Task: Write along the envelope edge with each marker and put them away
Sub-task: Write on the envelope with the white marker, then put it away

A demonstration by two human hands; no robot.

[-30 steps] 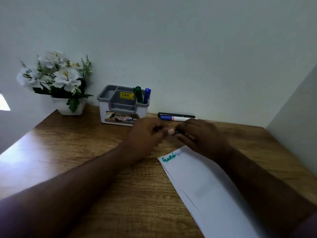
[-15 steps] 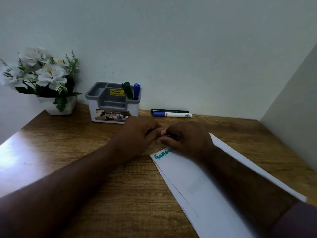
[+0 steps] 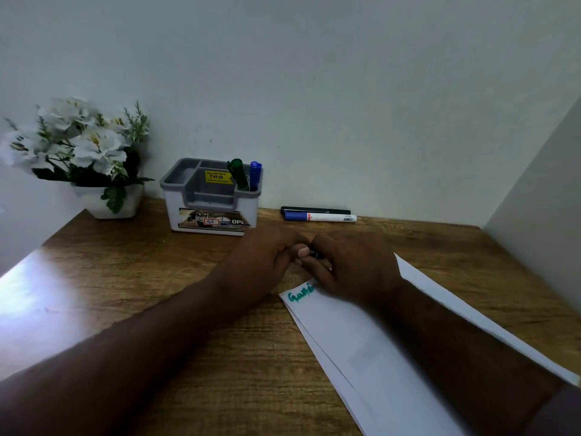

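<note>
White artificial flowers in a white pot sit far left on the brown wood-grain counter, up against the wall. Next along, the grey-and-white plastic desk organizer with a yellow price sticker, and in its right-hand compartment a green marker leaning left, with a blue marker upright just beside it. Over to the middle now: both hands meet knuckle to knuckle above the counter, just past the top corner of the envelope. The left hand has its fingers curled in, the right hand curls in to face it, and between them peeks a small dark marker, only a sliver showing. Both hands look clamped on it, though which end each has cannot be told. Behind them, along the wall, a slim black marker lies flat, touching a white-barrelled marker with a blue cap. Under the right wrist, the long white paper envelope runs diagonally to the lower right, green handwriting on its top-left corner.
</note>
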